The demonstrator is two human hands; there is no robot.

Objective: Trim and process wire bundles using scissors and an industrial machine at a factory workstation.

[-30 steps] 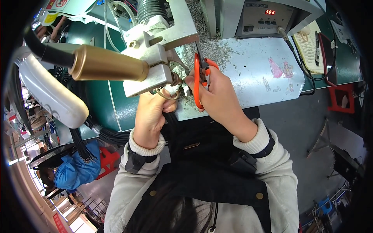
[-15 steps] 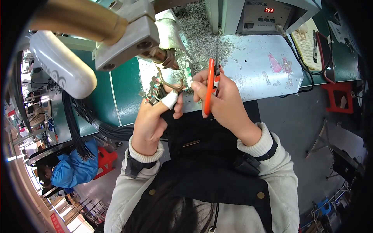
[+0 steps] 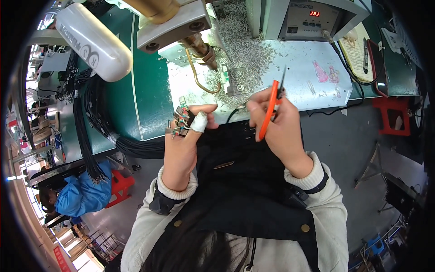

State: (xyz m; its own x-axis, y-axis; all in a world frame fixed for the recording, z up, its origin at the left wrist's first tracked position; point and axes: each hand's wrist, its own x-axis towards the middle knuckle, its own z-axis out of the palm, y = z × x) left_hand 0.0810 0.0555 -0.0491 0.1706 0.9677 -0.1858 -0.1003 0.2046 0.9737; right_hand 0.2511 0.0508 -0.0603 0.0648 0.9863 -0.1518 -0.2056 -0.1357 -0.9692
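My left hand (image 3: 181, 145) is closed around several small metal plug connectors (image 3: 180, 122) with green circuit boards and wires. White tape (image 3: 199, 121) wraps its thumb. My right hand (image 3: 281, 124) holds orange-handled pliers (image 3: 270, 109), their thin dark tip pointing up and away. Its thumb and forefinger also pinch the end of a black cable (image 3: 232, 113), whose stripped end looks pale. Beyond the hands, a small green board (image 3: 225, 75) sits in a metal fixture (image 3: 240, 84). A soldering head (image 3: 206, 56) with a bent brass tube (image 3: 195, 77) hangs over it.
Silvery clippings (image 3: 247, 36) cover the metal plate (image 3: 294, 84). A control box (image 3: 312, 20) stands at the back, with a notebook (image 3: 358, 54) at its right. A white lamp-like housing (image 3: 95, 43) and bundled black cables (image 3: 97, 118) are left. A seated person in blue (image 3: 86, 192) is at far left.
Both hands have drawn back from the soldering head toward me; the right also moved to the right with the pliers. A black cable end now shows at its fingertips. The view has shifted slightly.
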